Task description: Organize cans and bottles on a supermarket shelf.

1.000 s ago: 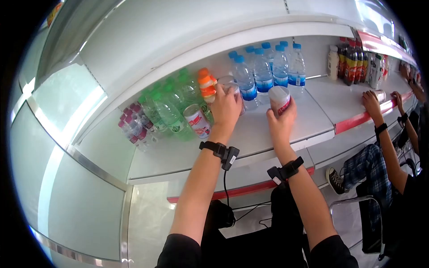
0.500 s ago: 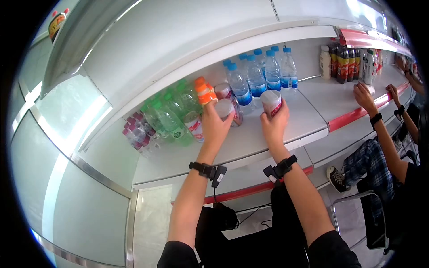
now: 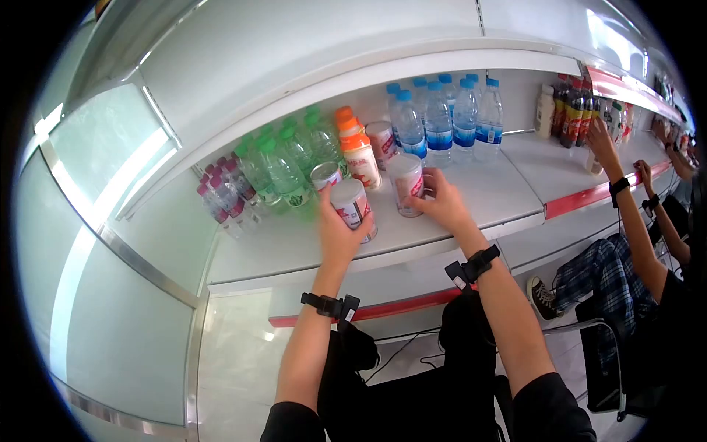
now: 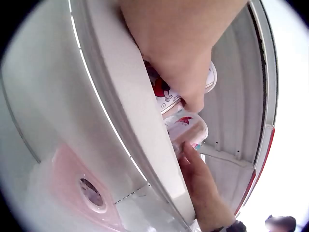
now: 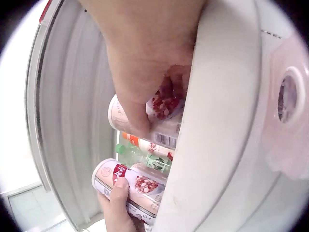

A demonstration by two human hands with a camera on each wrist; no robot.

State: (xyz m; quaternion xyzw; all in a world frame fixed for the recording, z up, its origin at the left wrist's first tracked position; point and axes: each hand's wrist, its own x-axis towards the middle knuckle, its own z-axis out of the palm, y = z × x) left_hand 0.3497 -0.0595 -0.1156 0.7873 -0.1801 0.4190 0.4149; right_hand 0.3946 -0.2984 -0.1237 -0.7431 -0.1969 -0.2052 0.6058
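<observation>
My left hand (image 3: 336, 234) grips a pink-and-white can (image 3: 350, 197) with a pale lid, at the shelf's front left. In the right wrist view, its thumb lies across that can's printed label (image 5: 145, 186). My right hand (image 3: 444, 200) holds a second, matching can (image 3: 404, 177), fingers and thumb about its side, upright at the shelf. Behind the left can stands another can (image 3: 325, 174), partly hidden. One more can (image 3: 381, 140) is at the back, beside a white bottle with an orange cap (image 3: 361, 158).
Several green bottles (image 3: 283, 173) and purple-capped bottles (image 3: 221, 199) stand to the left. Blue-capped water bottles (image 3: 440, 125) line the back. The upper shelf edge (image 3: 412, 62) overhangs them. At right, another person's hand (image 3: 604, 147) is near dark drink bottles (image 3: 574, 110).
My left hand has brought its can left and toward the front edge. The right hand's can has shifted left. The orange-capped bottle now shows between the cans.
</observation>
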